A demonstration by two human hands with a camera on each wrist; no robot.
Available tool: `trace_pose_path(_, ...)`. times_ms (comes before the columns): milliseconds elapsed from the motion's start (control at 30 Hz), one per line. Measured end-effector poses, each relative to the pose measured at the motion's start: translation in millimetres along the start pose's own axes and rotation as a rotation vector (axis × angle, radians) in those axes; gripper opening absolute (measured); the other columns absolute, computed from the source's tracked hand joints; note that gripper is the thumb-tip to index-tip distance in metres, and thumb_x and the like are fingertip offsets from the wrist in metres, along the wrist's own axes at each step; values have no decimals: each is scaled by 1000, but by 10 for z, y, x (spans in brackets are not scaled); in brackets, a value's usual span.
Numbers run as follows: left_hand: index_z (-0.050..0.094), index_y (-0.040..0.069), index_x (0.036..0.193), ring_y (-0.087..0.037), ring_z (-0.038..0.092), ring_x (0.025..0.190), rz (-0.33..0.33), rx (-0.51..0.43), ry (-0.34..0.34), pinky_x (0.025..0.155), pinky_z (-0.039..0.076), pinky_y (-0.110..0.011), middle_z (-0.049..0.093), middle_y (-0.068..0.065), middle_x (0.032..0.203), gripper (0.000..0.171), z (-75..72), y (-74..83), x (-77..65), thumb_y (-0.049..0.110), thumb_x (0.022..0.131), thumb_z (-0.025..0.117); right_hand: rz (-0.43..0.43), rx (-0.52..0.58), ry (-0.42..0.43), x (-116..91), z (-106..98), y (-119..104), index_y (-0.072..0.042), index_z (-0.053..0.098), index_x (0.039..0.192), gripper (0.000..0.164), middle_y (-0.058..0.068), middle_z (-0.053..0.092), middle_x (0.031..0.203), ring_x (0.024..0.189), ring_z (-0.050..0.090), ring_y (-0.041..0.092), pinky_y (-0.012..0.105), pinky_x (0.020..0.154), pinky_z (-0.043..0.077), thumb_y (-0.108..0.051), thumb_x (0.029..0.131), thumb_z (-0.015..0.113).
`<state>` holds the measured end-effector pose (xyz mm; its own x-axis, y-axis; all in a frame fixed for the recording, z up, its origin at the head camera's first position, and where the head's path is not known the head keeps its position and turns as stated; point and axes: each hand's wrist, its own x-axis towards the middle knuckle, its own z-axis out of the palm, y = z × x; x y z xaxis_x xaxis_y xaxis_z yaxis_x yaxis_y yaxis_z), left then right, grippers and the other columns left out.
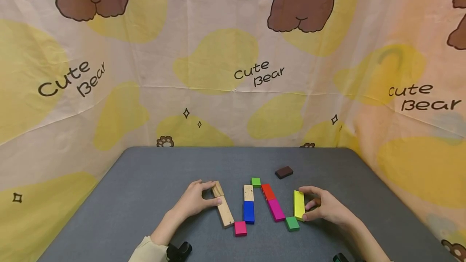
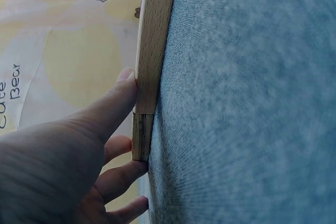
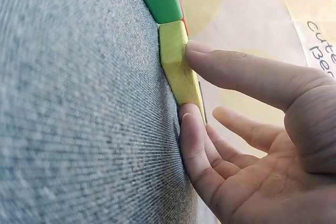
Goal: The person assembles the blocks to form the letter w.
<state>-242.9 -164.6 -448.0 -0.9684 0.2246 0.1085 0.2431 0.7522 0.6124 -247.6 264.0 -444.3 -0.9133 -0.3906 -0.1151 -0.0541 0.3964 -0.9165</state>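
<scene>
In the head view my left hand (image 1: 196, 201) is at two plain wooden blocks that lie end to end. Its thumb (image 2: 123, 85) lies against the longer wooden block (image 1: 225, 213), and the fingers bend round the far end of the shorter wooden block (image 1: 217, 189). My right hand (image 1: 325, 207) holds a yellow block (image 1: 299, 205) flat on the table, thumb near its close end and fingers along its right side and far end. Beside the yellow block's near end sits a green block (image 1: 292, 224). A pink block (image 1: 240, 229) adjoins the longer wooden block's near end.
Between the hands lie a blue block (image 1: 249, 212), a small wooden block (image 1: 248, 193), a light green block (image 1: 256, 182), a red block (image 1: 268, 192) and a magenta block (image 1: 276, 210), forming a zigzag. Farther back rests a dark brown block (image 1: 284, 172) on the grey table (image 1: 174, 165).
</scene>
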Motion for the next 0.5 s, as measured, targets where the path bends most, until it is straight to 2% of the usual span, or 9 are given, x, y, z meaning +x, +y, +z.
trace_pose_path(500, 60, 10, 137, -46, 31, 136, -11, 3, -13, 102, 32, -62, 56, -12, 137, 70, 6, -20, 8, 47, 81, 79, 15, -15, 8, 15, 13, 0, 6, 41, 143, 87, 27, 40, 142, 91, 59, 29, 35, 69, 52, -9, 71, 88)
